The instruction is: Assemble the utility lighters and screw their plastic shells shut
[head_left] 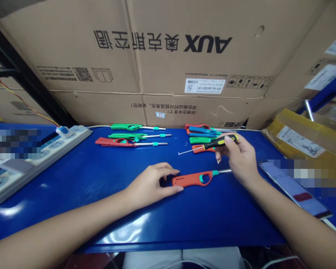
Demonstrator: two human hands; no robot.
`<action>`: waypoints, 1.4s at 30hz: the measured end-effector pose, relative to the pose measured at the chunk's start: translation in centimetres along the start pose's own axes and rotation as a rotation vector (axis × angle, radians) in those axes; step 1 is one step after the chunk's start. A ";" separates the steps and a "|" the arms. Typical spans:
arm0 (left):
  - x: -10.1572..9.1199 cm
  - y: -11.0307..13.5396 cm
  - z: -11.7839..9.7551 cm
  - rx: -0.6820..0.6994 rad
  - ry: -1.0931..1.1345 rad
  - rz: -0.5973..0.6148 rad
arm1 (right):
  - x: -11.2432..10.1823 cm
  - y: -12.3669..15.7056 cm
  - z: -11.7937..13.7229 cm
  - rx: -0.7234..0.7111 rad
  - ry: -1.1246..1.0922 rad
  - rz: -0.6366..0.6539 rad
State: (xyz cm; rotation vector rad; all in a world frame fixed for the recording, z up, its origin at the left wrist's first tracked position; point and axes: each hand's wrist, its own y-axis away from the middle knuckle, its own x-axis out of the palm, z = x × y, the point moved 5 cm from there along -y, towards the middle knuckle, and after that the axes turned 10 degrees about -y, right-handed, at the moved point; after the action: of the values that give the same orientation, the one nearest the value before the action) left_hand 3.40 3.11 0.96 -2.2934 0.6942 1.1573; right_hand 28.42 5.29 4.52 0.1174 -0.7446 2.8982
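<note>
An orange lighter [190, 179] lies flat on the glossy blue table [156, 220], its butt toward 9 o'clock and its slim metal barrel [224, 171] toward 3. The left hand [148, 183] approaches from 9 o'clock, thumb and forefinger parted to either side of the butt; whether they press on it cannot be told. The right hand [242, 157], at 2 o'clock from the lighter, pinches a screwdriver [221, 142] by its black-and-yellow handle, the thin shaft directed toward 9 o'clock and apart from the lighter. The lighter body appears to be smooth, hard plastic, and would probably handle as light and stiff, apt to skid on the slick surface; the broad, slotted butt offers the surest hold, while the teal trigger within its rounded guard and the narrow barrel are better left unloaded. At 10 o'clock, three similar lighters [116, 142] show tapering bodies and straight metal barrels; at 12, a multicoloured cluster [201, 139] lies before a creased, matt cardboard carton [156, 74]. A flat, glassy phone [291, 186] rests at 3 o'clock.
</note>
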 end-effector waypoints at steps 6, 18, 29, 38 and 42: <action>-1.0 -0.2 0.5 -0.131 0.197 -0.178 | 2.9 0.0 2.2 0.032 -0.153 0.120; -1.7 0.2 -0.2 -0.068 0.286 -0.286 | 4.6 -0.5 1.6 0.082 -0.338 0.002; -1.2 -0.3 0.5 -0.131 0.459 -0.221 | 4.6 0.7 -0.6 0.229 -0.403 -0.038; -1.6 -0.3 -0.2 -0.024 0.248 -0.249 | 4.2 0.7 0.0 0.172 -0.376 -0.020; -1.9 -0.1 -0.4 0.064 0.127 -0.285 | 4.0 0.6 0.5 0.126 -0.351 0.003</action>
State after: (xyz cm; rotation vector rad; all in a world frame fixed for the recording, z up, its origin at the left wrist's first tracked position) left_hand 2.76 3.37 2.74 -2.3341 0.4235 0.8533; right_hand 24.44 5.04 5.11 0.6525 -0.6069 2.9599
